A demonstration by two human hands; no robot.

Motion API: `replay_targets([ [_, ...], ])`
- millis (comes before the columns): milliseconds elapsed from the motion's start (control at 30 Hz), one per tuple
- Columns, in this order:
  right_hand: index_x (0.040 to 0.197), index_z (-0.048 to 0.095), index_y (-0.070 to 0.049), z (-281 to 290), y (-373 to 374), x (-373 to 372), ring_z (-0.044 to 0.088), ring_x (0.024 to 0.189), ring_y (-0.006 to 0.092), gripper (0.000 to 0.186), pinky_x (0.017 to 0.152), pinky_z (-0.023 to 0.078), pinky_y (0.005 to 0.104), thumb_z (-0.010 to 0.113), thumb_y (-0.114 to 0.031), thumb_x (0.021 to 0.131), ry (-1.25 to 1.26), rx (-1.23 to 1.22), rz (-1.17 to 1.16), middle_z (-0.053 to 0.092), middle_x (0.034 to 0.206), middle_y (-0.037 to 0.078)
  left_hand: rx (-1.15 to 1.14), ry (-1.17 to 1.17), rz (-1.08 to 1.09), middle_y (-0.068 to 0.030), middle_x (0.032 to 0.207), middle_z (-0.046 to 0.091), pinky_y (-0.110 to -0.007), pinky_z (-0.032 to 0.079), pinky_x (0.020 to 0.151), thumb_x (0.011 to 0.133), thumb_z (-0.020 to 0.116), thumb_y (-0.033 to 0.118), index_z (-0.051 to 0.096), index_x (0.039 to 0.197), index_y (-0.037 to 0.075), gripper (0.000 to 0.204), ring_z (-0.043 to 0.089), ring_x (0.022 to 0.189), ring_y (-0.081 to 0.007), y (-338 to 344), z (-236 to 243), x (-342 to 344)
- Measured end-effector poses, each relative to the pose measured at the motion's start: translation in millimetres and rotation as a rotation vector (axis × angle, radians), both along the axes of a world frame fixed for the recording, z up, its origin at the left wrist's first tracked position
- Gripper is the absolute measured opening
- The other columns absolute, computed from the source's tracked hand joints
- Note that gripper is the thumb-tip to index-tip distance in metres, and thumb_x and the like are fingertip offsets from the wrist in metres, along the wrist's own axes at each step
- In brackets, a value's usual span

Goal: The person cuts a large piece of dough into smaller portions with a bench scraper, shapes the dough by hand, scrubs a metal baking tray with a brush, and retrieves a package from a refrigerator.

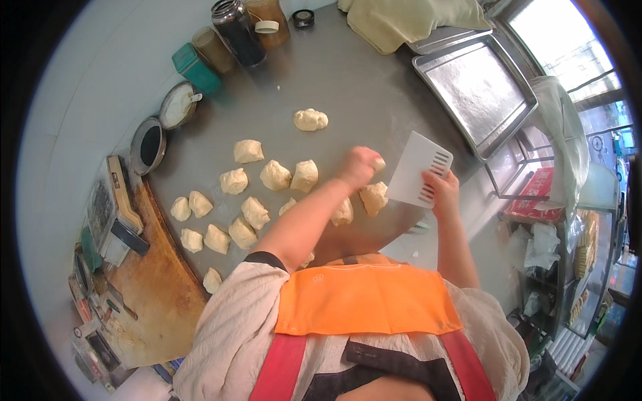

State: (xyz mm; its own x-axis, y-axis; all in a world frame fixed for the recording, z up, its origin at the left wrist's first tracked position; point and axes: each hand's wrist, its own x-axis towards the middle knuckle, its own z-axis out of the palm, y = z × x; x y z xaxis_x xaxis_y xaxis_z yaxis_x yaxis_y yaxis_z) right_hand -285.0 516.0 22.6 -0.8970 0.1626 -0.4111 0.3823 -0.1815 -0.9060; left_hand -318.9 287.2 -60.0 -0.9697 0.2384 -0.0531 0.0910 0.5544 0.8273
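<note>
Well back from the left hand (356,168) and its fingers (365,153), a dark band (269,259) edges the sleeve (249,284) of a crinkled beige shirt (231,327). Farther behind the fingers sits a bright orange bib (368,304) with a small pale mark (318,277). Red straps (279,367) and wide black strips (401,363) lie farthest from the fingers.

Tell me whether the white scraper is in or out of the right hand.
In: the right hand grips the white scraper at its slotted end.

The dough (275,176) looks matt and uneven, the plastic scraper (410,168) smooth, the metal tray (478,93) glossy.
</note>
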Motion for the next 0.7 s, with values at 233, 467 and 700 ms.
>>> replay_targets([
  [233, 0.097, 0.06, -0.005, 28.2, -5.9, 38.0, 0.056, 0.063, 0.0076, 0.02, 0.052, 0.047, 0.0243, 0.071, -0.008, 0.08, -0.117, 0.113, 0.166, 0.059, 0.077, -0.001, 1.627, -0.518, 0.367, -0.0057, 0.114, 0.066, -0.034, 0.048, 0.094, 0.09, 0.057, 0.017, 0.064, 0.114, 0.004, 0.028, 0.06, 0.107, -0.0201, -114.4, 114.0, 54.5],
  [467, 0.098, 0.059, 0.001, 24.4, -93.1, 79.4, 0.064, 0.069, 0.0404, 0.021, 0.063, 0.052, 0.047, 0.058, -0.011, 0.08, 0.398, 0.883, 0.976, 0.065, 0.073, 0.022, 1.083, -0.728, 0.544, -0.0052, 0.104, 0.065, -0.026, 0.051, 0.076, 0.088, 0.063, 0.011, 0.066, 0.105, 0.006, 0.018, 0.063, 0.09, -0.0136, -99.2, 56.4, 188.2],
  [700, 0.094, 0.058, 0.001, 7.7, -130.7, 89.7, 0.065, 0.074, 0.0421, 0.019, 0.066, 0.051, 0.0488, 0.057, -0.009, 0.078, 0.345, 1.15, 1.137, 0.065, 0.072, 0.022, 0.151, -0.187, 0.476, -0.0147, 0.11, 0.064, -0.035, 0.051, 0.081, 0.081, 0.074, 0.019, 0.062, 0.108, 0.0, 0.036, 0.063, 0.097, -0.0277, -55.1, 48.7, 208.3],
])
